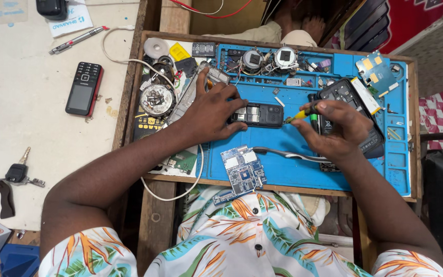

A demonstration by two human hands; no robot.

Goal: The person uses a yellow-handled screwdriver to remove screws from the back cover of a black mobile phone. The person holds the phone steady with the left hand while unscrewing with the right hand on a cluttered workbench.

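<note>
My left hand (212, 109) presses down on a small black phone body (262, 115) lying open on the blue repair mat (303, 154). My right hand (336, 129) grips a yellow-handled screwdriver (299, 115) whose tip touches the right end of that phone. A blue circuit board (243, 171) lies at the mat's near edge, in front of the phone. Grey tweezers (283, 152) rest beside it, running under my right hand.
Another black phone shell (345, 93) lies behind my right hand. Loose parts, round speakers (156, 99) and boards crowd the mat's far edge. On the white table at left lie a black and red phone (84, 88), a pen (76, 40) and keys (19, 173).
</note>
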